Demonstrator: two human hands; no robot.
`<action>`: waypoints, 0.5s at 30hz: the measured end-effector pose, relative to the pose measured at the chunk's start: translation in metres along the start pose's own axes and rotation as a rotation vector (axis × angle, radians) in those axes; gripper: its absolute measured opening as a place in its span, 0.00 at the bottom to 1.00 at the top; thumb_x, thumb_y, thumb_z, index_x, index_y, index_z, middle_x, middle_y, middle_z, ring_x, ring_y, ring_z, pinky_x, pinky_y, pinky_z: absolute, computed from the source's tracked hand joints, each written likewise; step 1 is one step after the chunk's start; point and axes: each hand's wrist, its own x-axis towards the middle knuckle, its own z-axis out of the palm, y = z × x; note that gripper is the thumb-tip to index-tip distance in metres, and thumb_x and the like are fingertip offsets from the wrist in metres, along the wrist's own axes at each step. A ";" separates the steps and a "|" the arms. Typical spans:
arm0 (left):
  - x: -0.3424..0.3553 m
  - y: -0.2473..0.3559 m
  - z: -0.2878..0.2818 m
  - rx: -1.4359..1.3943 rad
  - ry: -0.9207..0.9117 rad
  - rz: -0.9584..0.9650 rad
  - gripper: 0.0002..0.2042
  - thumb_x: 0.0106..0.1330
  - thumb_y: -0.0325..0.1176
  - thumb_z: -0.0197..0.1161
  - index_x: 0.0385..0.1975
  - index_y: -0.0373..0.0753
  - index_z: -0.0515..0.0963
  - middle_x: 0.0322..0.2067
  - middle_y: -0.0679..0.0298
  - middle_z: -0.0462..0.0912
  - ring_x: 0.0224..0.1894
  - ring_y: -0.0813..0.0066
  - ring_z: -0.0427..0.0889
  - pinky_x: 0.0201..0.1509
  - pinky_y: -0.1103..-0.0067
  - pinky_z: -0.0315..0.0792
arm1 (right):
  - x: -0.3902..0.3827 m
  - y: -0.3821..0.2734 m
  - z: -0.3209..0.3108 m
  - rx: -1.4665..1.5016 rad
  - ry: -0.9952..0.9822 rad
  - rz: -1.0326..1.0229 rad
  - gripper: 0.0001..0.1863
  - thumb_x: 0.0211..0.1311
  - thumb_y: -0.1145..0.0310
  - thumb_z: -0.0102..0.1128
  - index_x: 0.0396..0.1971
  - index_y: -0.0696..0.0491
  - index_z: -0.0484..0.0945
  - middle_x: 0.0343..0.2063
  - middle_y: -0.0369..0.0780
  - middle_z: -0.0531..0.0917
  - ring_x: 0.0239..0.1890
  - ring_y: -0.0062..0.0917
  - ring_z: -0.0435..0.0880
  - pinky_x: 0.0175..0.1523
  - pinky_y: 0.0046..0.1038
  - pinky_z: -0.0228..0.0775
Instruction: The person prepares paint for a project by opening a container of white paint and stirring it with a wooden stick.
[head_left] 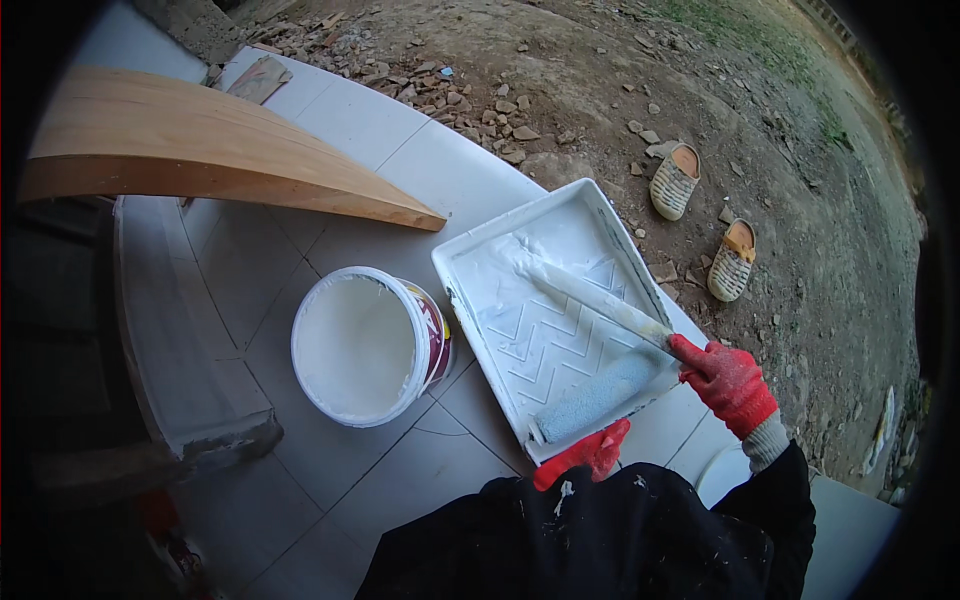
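Observation:
My right hand (728,382), in a red glove, is closed around the end of a long paint-covered stick (600,303). The stick's far end rests in wet white paint at the back of a white paint tray (462,300) with a zigzag-ribbed bottom. At the tray's near edge is my left hand (590,455), also red-gloved, closed on the rim and partly hidden by my dark clothing. A pale blue paint roller sleeve (597,395) lies across the near end of the tray. Left of the tray stands an open bucket (432,325) of white paint.
A curved wooden board (230,150) juts in from the left above pale floor tiles (400,470). Beside my right sleeve, a round white lid-like thing (720,474) shows in part. Past the tiled edge lie bare ground, broken stones (490,115) and two slip-on shoes (675,182).

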 end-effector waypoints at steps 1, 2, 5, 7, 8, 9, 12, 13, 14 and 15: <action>0.000 0.001 0.001 0.004 -0.002 0.000 0.19 0.61 0.31 0.56 0.55 0.43 0.71 0.48 0.61 0.76 0.47 0.60 0.78 0.53 0.68 0.70 | -0.009 0.001 -0.004 -0.079 -0.041 0.039 0.25 0.62 0.61 0.59 0.61 0.33 0.69 0.25 0.42 0.77 0.27 0.38 0.80 0.32 0.36 0.72; 0.000 0.003 0.002 0.009 -0.005 0.001 0.19 0.61 0.31 0.56 0.54 0.43 0.71 0.48 0.62 0.76 0.47 0.60 0.78 0.53 0.68 0.70 | -0.016 0.002 -0.009 -0.064 -0.021 0.073 0.25 0.62 0.61 0.58 0.60 0.34 0.70 0.25 0.43 0.76 0.26 0.39 0.80 0.31 0.36 0.71; 0.003 0.009 0.001 0.021 -0.016 0.023 0.19 0.62 0.31 0.56 0.54 0.43 0.71 0.48 0.62 0.76 0.48 0.60 0.78 0.53 0.68 0.70 | -0.019 0.004 -0.006 -0.071 0.095 0.051 0.25 0.62 0.60 0.58 0.60 0.34 0.69 0.26 0.43 0.77 0.27 0.40 0.80 0.31 0.38 0.71; 0.001 0.011 0.001 0.036 -0.019 0.010 0.19 0.62 0.31 0.56 0.54 0.43 0.71 0.48 0.62 0.76 0.48 0.60 0.78 0.52 0.68 0.70 | -0.018 -0.011 -0.001 0.034 0.030 0.029 0.24 0.62 0.59 0.58 0.60 0.34 0.69 0.26 0.43 0.77 0.27 0.40 0.80 0.32 0.38 0.71; 0.000 0.013 0.001 0.043 -0.021 0.003 0.19 0.62 0.31 0.56 0.54 0.43 0.71 0.48 0.62 0.76 0.48 0.60 0.78 0.52 0.68 0.70 | -0.024 -0.014 0.000 0.040 0.002 0.007 0.24 0.63 0.59 0.58 0.60 0.35 0.70 0.26 0.43 0.78 0.27 0.40 0.80 0.32 0.38 0.71; -0.001 0.015 0.001 0.042 -0.021 0.006 0.19 0.62 0.32 0.56 0.54 0.43 0.71 0.48 0.62 0.76 0.48 0.60 0.78 0.52 0.68 0.70 | -0.033 -0.017 -0.003 0.038 -0.023 -0.007 0.24 0.63 0.59 0.58 0.60 0.35 0.70 0.26 0.43 0.78 0.27 0.40 0.80 0.32 0.38 0.71; -0.003 0.019 -0.001 0.036 -0.015 0.013 0.19 0.62 0.32 0.56 0.54 0.43 0.71 0.48 0.62 0.76 0.48 0.61 0.77 0.52 0.68 0.70 | -0.056 -0.004 -0.016 -0.048 -0.053 0.069 0.24 0.63 0.59 0.58 0.59 0.35 0.70 0.26 0.43 0.78 0.28 0.40 0.81 0.32 0.38 0.72; -0.002 0.021 -0.002 0.036 -0.015 0.025 0.19 0.62 0.32 0.55 0.54 0.43 0.71 0.48 0.62 0.76 0.48 0.61 0.77 0.52 0.68 0.70 | -0.057 -0.002 -0.017 -0.051 -0.048 0.082 0.24 0.63 0.59 0.58 0.59 0.35 0.70 0.26 0.43 0.78 0.28 0.40 0.81 0.32 0.38 0.72; 0.000 0.023 -0.002 0.028 -0.014 0.038 0.18 0.62 0.32 0.55 0.54 0.43 0.71 0.48 0.62 0.76 0.48 0.61 0.77 0.52 0.68 0.70 | -0.055 -0.001 -0.018 -0.056 0.003 0.099 0.24 0.63 0.58 0.58 0.60 0.34 0.70 0.26 0.42 0.78 0.28 0.39 0.81 0.32 0.38 0.72; -0.003 0.022 -0.001 0.041 -0.018 0.021 0.18 0.62 0.32 0.55 0.54 0.43 0.71 0.48 0.62 0.76 0.48 0.61 0.77 0.52 0.68 0.70 | -0.045 0.000 -0.014 -0.045 0.045 0.087 0.24 0.63 0.58 0.58 0.60 0.34 0.70 0.26 0.42 0.79 0.28 0.39 0.81 0.32 0.38 0.72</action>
